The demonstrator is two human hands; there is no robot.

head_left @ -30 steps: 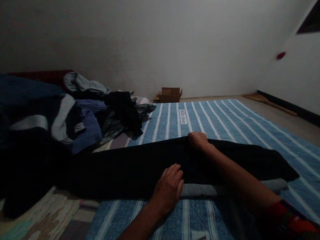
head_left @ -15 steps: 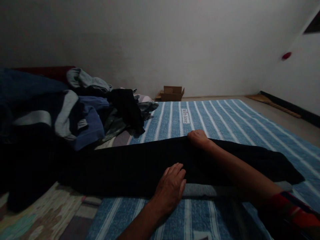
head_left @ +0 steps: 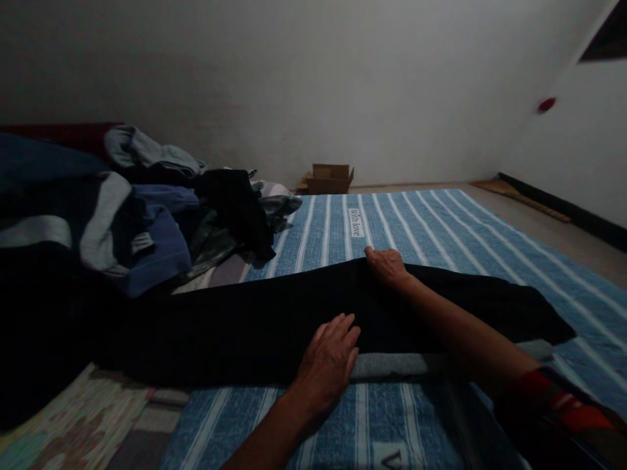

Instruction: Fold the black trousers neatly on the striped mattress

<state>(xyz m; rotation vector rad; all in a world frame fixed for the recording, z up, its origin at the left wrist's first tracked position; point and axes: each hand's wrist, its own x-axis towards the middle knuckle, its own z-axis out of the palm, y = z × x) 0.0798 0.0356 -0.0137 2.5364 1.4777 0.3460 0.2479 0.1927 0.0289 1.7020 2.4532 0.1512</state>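
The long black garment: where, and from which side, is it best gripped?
Probably the far edge of the black garment, pinched from the far side: it lies long and low across the blue striped cloth, and that edge peaks at the right hand, with the left hand nearer the opposite edge.

This looks like a room in a home, perhaps a bedroom. A blue striped cover (head_left: 411, 222), printed with "With love", is spread wide beside a flower-patterned cloth (head_left: 73, 424). At the left lies a loose heap of clothes (head_left: 161, 241), and a cardboard box (head_left: 330, 186) stands near the plain wall (head_left: 274, 91).
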